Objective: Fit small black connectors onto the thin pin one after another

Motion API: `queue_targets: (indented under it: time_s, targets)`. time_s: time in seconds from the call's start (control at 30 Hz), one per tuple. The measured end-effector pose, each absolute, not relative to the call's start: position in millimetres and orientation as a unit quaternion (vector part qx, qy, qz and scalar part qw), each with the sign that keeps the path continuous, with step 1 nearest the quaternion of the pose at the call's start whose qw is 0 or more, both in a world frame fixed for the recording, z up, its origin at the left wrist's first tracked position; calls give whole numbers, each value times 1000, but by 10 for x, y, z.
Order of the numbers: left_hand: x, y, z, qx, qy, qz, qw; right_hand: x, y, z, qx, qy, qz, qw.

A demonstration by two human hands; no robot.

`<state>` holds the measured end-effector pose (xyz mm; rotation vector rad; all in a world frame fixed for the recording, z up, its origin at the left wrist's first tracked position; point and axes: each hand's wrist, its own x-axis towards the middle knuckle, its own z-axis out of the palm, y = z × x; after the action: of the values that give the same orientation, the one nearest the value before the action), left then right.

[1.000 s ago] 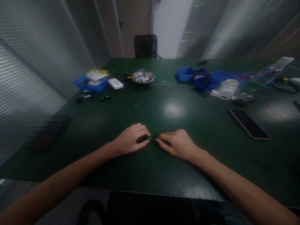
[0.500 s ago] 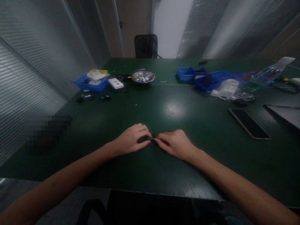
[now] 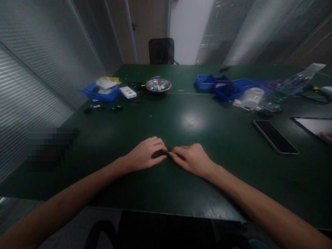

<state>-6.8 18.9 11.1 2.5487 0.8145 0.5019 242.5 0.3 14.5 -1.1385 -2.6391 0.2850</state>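
Observation:
My left hand (image 3: 147,153) rests low over the green table, thumb and fingertips pinched on a small dark green piece (image 3: 165,151) that looks like a tiny circuit board. Most of that piece is covered by the fingers. Just to the right, my right hand (image 3: 193,159) is closed in a pinch at the piece's right end. A thin pale tip shows between the two hands, but what the right fingers grip is too small to make out. The fingertips of both hands are almost touching.
A phone (image 3: 275,136) lies on the right, with a tablet-like device (image 3: 315,125) and another person's hand (image 3: 326,137) beyond it. Farther back are a metal bowl (image 3: 150,89), blue trays (image 3: 204,83), a plastic bottle (image 3: 293,86), a white device (image 3: 128,92) and a blue basket (image 3: 105,97).
My right fingers have shifted slightly left, closer to my left fingertips, and less of the green piece shows. Another person's hand has appeared at the right edge, where the tablet-like device now looks brighter.

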Motion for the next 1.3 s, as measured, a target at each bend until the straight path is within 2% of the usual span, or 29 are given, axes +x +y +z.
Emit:
queue_targets:
  time_s: [0.7,1.3]
  targets:
    - [-66,221,77,913,292,179,223,2430,-3,125,-440,-872,133,169]
    - [-64,226,105,911,301,162,232,2429,25,83,-473,-847,114,212]
